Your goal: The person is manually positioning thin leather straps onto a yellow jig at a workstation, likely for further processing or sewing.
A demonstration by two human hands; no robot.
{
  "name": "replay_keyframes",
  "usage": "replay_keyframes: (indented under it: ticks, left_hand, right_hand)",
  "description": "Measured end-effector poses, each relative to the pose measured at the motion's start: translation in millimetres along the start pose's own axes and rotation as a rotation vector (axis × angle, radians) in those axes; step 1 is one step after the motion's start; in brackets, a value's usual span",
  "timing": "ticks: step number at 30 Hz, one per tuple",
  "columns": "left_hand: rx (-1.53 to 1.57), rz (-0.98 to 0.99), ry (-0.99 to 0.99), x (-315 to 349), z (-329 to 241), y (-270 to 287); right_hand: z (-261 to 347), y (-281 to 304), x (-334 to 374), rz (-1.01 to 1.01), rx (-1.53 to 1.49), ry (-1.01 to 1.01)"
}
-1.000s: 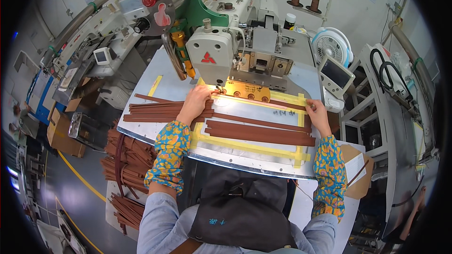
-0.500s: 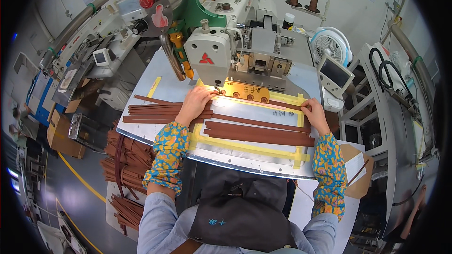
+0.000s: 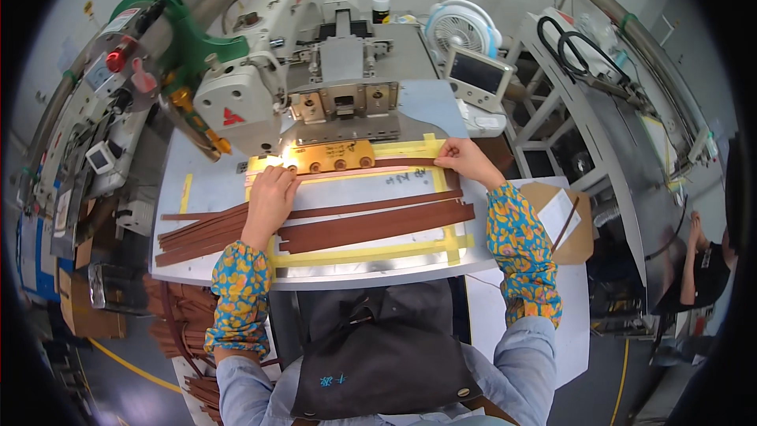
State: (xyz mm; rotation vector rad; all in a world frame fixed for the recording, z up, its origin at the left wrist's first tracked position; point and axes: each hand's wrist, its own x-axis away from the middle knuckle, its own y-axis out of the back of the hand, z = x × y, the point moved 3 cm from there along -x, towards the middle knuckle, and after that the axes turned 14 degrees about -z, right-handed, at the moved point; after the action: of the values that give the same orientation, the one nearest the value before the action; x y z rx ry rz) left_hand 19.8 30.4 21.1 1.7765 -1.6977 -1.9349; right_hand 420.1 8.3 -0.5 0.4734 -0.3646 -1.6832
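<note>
A gold plate (image 3: 331, 156) with several round knobs lies on the pale work board below the white sewing machine head (image 3: 233, 106). From its right end runs a narrow brown strip (image 3: 406, 162). My right hand (image 3: 471, 162) pinches that strip's right end between thumb and fingers. My left hand (image 3: 270, 199) is closed, fingertips together at the plate's lower left corner; what lies under them is hidden. Nearer me, a wide brown piece (image 3: 371, 229) and a long thin strip (image 3: 378, 205) lie flat. Several more strips (image 3: 205, 230) fan out left of my left hand.
Yellow tape (image 3: 371, 259) borders the board. Bundled brown strips (image 3: 177, 319) hang low on the left. A control screen (image 3: 479, 72) and a white fan (image 3: 464, 30) stand at the back right. Brown card with paper (image 3: 564, 217) lies right of my sleeve.
The whole view has turned right, so the machine and board appear farther left. My left fingertips have moved to the plate's near corner. The strip in my right hand now meets the plate's right end.
</note>
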Motion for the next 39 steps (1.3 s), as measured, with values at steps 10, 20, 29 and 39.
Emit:
replay_keyframes:
  ticks: [10, 20, 29, 39]
  left_hand:
    - [-0.008, -0.033, -0.221, 7.9, -39.0, 2.1]
    - [0.571, -0.719, 0.942, 98.5, 94.6, 66.9]
    - [-0.489, -0.158, 0.908, 90.3, 116.6, 96.5]
    - [0.067, -0.006, 0.114, 31.6, 38.0, 24.0]
  right_hand:
    - [51.2, 18.0, 65.4, 0.142, -0.127, 0.087]
    - [-7.5, 19.8, 66.2, 0.002, -0.191, -0.115]
    - [-59.7, 72.2, 48.5, -0.296, -0.308, -0.286]
    - [-16.6, 32.1, 6.7, -0.217, -0.234, -0.239]
